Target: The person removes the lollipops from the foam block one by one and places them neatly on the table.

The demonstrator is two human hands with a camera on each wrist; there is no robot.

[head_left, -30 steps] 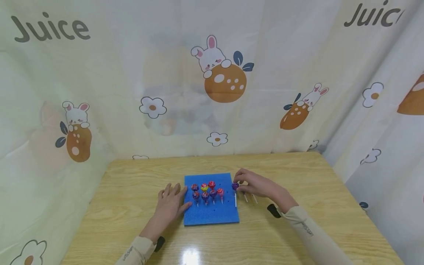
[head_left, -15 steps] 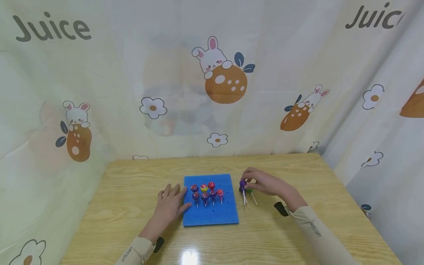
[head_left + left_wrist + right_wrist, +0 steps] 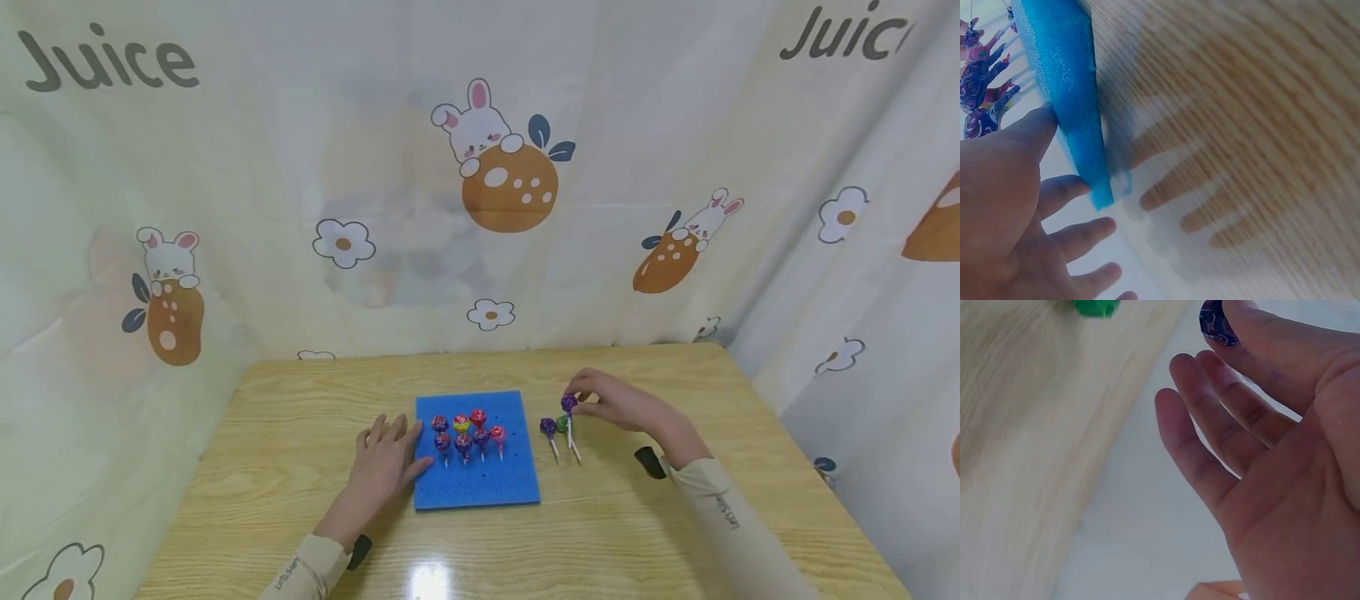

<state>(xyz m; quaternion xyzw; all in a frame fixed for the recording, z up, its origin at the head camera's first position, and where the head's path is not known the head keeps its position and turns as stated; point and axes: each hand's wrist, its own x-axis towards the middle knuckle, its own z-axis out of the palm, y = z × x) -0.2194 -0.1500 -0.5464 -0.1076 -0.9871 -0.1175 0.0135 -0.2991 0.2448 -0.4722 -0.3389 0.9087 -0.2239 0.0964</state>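
The right hand [image 3: 618, 406] pinches a purple-wrapped lollipop [image 3: 569, 403] by its head, stick hanging down; in the right wrist view, thumb and forefinger of the hand [image 3: 1272, 425] hold the dark wrapper [image 3: 1217, 325]. Just below it on the table lie a green lollipop [image 3: 562, 424] and another purple one [image 3: 548, 427]. With spread fingers, the left hand [image 3: 382, 458] touches the left edge of a blue foam board [image 3: 480, 492]. Several lollipops [image 3: 462, 444] stand in that board in two rows. The left wrist view shows thumb and forefinger of the hand [image 3: 1004, 194] against the foam [image 3: 1079, 94].
A wooden table [image 3: 300, 417] carries everything. Behind it hangs a pale curtain [image 3: 405, 167] printed with rabbits and flowers, which also runs along both sides. Small holes show in the board's right part and near its front.
The right hand has moved right, away from the board, and lifted one purple lollipop. The other purple one now lies uncovered, left of the green one. The left hand stays in place.
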